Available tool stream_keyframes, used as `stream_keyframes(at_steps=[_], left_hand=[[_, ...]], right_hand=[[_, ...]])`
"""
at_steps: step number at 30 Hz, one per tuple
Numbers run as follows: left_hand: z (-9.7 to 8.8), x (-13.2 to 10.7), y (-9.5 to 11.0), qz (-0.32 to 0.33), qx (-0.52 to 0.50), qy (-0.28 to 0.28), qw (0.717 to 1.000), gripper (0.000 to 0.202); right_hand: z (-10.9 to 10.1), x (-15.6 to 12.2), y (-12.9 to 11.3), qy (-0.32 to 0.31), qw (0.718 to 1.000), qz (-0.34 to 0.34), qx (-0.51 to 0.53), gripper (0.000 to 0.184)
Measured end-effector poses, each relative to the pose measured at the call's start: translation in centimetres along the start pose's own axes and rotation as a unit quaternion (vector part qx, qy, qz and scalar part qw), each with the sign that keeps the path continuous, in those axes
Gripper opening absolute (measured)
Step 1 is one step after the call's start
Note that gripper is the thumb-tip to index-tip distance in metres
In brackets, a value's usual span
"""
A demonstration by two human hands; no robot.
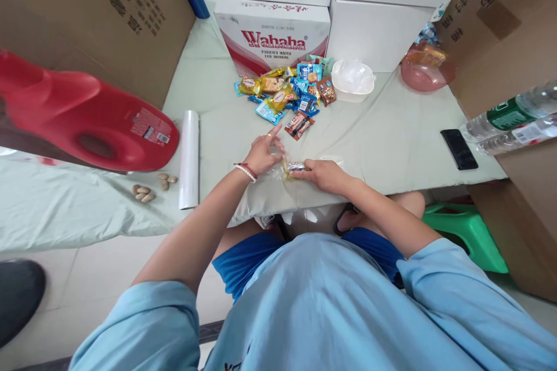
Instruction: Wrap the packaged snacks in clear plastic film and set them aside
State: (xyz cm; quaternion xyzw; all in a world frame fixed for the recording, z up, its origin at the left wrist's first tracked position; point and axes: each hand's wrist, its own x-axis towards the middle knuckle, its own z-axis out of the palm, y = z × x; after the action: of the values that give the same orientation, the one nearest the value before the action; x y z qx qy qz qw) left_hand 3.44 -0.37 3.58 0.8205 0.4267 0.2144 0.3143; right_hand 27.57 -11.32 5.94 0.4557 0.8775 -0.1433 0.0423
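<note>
My right hand (325, 176) is closed on a small snack packet (297, 167) in a yellow wrapper, low over the near edge of the cloth-covered table. Thin clear plastic (331, 160) lies around and under the packet, partly hidden by my fingers. My left hand (264, 152) is beside it on the left, fingers apart and index finger stretched forward; its fingertips are close to the clear plastic, and whether they touch it is unclear. Just beyond, a brown snack packet (299, 125) lies in front of a pile of wrapped snacks (278, 96) in yellow, blue and brown.
Behind the pile stand a Wahaha carton (274, 35) and a white bowl (353, 82) with clear plastic inside. At left are a white roll (188, 160), several nuts (143, 193) and a red jug (96, 122). A phone (459, 149) and bottles (513, 113) are at right.
</note>
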Motion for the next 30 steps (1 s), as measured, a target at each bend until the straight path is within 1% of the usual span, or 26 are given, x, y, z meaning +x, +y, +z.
stream_keyframes(at_steps=[1, 3, 4, 5, 7, 9, 11, 13, 15, 17, 19, 21, 23, 24, 26, 27, 28, 30], left_hand=[[-0.4, 0.0, 0.4, 0.008, 0.000, -0.004, 1.000, 0.073], [-1.3, -0.7, 1.1, 0.046, 0.015, 0.010, 0.999, 0.041], [-1.8, -1.4, 1.3, 0.075, 0.034, 0.015, 0.997, 0.030], [-2.2, -2.3, 1.5, 0.104, 0.057, 0.014, 0.993, 0.026], [-2.6, -4.3, 1.6, 0.142, 0.111, -0.001, 0.984, 0.026], [-2.3, -6.4, 1.4, 0.145, 0.157, -0.023, 0.977, 0.030], [-1.3, -8.1, 1.1, 0.123, 0.185, -0.042, 0.974, 0.034], [-0.1, -9.1, 0.9, 0.099, 0.195, -0.055, 0.974, 0.033], [1.2, -9.4, 0.9, 0.068, 0.185, -0.055, 0.979, 0.030], [2.2, -9.2, 1.1, 0.009, 0.165, -0.038, 0.986, 0.030], [3.0, -8.5, 1.5, -0.059, 0.154, -0.012, 0.986, 0.039], [3.7, -7.8, 1.8, -0.106, 0.160, 0.015, 0.981, 0.043], [4.1, -7.3, 2.1, -0.143, 0.175, 0.048, 0.973, 0.039], [4.3, -7.2, 2.3, -0.161, 0.187, 0.062, 0.967, 0.043], [4.5, -7.4, 2.6, -0.184, 0.214, 0.070, 0.957, 0.055], [4.5, -7.7, 2.8, -0.186, 0.225, 0.067, 0.954, 0.055], [4.5, -8.0, 2.9, -0.179, 0.232, 0.062, 0.954, 0.052], [4.1, -8.6, 2.9, -0.156, 0.229, 0.062, 0.959, 0.035]], right_hand=[[0.0, 0.0, 0.0, 0.000, 1.000, 0.001, 0.001, 0.041], [-0.1, 0.0, 0.1, 0.001, 1.000, 0.005, 0.008, 0.042], [0.0, 0.0, 0.1, 0.004, 1.000, 0.007, 0.013, 0.042], [0.0, 0.1, 0.1, 0.007, 1.000, 0.007, 0.018, 0.043], [0.2, 0.2, 0.1, 0.019, 0.999, 0.007, 0.031, 0.042], [0.5, 0.2, 0.2, 0.029, 0.999, 0.004, 0.043, 0.042], [0.8, 0.2, 0.3, 0.034, 0.998, 0.002, 0.059, 0.042], [0.9, 0.1, 0.4, 0.039, 0.996, 0.000, 0.074, 0.042], [0.8, -0.1, 0.3, 0.052, 0.994, -0.003, 0.093, 0.041], [0.6, -0.3, 0.0, 0.067, 0.990, 0.005, 0.122, 0.037], [0.2, -0.2, -0.5, 0.076, 0.983, 0.048, 0.160, 0.034], [0.0, 0.0, -1.2, 0.084, 0.973, 0.117, 0.178, 0.041], [0.0, 0.5, -1.9, 0.093, 0.968, 0.167, 0.161, 0.049], [0.0, 0.7, -2.3, 0.093, 0.969, 0.176, 0.144, 0.051], [0.1, 1.1, -2.8, 0.080, 0.975, 0.175, 0.110, 0.051], [0.2, 1.3, -3.1, 0.072, 0.977, 0.174, 0.095, 0.049], [0.3, 1.4, -3.3, 0.065, 0.979, 0.176, 0.083, 0.047], [0.5, 1.4, -3.5, 0.062, 0.978, 0.185, 0.071, 0.046]])
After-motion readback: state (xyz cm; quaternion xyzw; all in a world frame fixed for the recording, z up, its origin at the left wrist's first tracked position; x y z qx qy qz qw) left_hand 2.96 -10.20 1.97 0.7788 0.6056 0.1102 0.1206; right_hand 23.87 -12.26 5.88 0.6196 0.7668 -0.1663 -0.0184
